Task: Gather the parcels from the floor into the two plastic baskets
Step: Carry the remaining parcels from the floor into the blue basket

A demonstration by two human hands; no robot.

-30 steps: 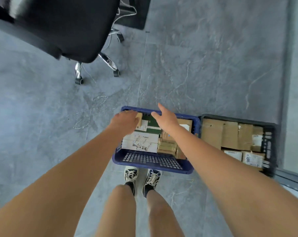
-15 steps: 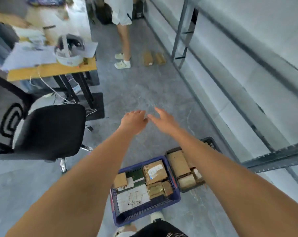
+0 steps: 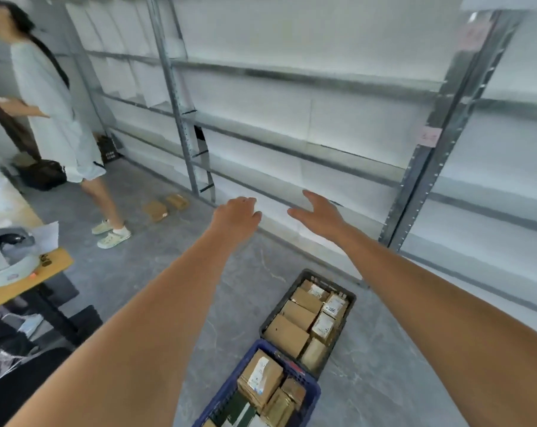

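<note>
While both bare hands, left [image 3: 237, 214] and right [image 3: 320, 214], hang empty with loose grip, the parcel-filled blue plastic basket [image 3: 311, 392] and black plastic basket [image 3: 349, 295] run end-to-end toward the shelving.

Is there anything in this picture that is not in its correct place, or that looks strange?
Yes. Two brown parcels lie loose on the floor by the shelf post, near a standing person's feet, while the blue basket and the black basket already hold parcels. Both hands, left and right, are empty.
</note>
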